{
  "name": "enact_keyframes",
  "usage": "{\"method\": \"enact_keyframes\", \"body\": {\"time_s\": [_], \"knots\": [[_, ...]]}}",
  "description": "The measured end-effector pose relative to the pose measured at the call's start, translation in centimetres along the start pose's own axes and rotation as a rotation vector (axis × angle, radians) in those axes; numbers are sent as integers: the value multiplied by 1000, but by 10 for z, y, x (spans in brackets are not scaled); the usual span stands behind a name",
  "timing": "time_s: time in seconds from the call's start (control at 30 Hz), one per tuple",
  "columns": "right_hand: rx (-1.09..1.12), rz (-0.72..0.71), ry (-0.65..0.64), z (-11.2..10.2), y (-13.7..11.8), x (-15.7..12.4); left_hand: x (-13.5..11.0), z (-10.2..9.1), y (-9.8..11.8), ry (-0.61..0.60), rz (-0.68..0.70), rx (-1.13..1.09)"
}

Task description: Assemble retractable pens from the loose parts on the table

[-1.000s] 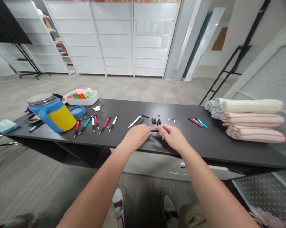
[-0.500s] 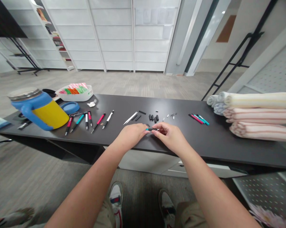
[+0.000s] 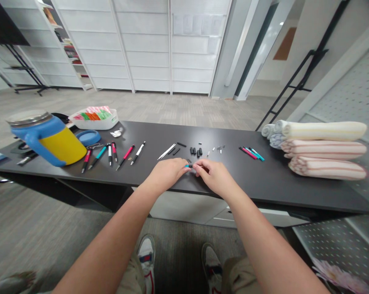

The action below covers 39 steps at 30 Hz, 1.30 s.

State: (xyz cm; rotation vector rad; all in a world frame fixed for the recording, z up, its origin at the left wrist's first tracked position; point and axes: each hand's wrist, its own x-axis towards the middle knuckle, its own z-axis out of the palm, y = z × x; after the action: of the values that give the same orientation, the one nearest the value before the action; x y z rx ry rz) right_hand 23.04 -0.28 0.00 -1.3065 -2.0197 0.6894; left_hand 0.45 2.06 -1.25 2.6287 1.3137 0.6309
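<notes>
Both my hands meet over the front middle of a dark table [image 3: 282,183]. My left hand [image 3: 167,173] and my right hand [image 3: 211,175] pinch the two ends of a small pen piece [image 3: 190,166], teal and black, between their fingertips. Just beyond them lie several short black pen parts [image 3: 195,151], white and black thin rods [image 3: 168,151] and tiny metal bits [image 3: 219,148]. Assembled pens [image 3: 110,153] in red, teal and white lie in a row to the left. Three pen barrels [image 3: 251,153] in red and teal lie to the right.
A blue and yellow jug [image 3: 49,141] lies on its side at the table's left, with a blue lid [image 3: 88,137] and a white tray [image 3: 95,118] of coloured items behind it. Rolled striped towels [image 3: 322,149] are stacked at the right. White shelving lines the far wall.
The piece was lifted off the table between both hands, and the fingertips have since come closer together along it. The view has shifted slightly.
</notes>
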Motion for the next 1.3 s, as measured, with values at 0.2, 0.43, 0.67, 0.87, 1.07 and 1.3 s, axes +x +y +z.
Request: {"method": "enact_keyframes", "body": {"time_s": [0.2,0.43,0.67,0.87,1.07,1.3], "knots": [[28,7,32,1,4,0,-1,1,-1,7,17,47],[47,1,52,1,5,1,0,0,1,-6,18,68],[15,8,18,2,7,2,0,-1,1,-26,28,111],[19,17,13,2,6,2,2,-6,6,-58,17,130],[30,38,64,2,7,3,1,-9,8,-86,-4,158],[8,3,31,2,8,3,1,-11,9,-96,6,156]]}}
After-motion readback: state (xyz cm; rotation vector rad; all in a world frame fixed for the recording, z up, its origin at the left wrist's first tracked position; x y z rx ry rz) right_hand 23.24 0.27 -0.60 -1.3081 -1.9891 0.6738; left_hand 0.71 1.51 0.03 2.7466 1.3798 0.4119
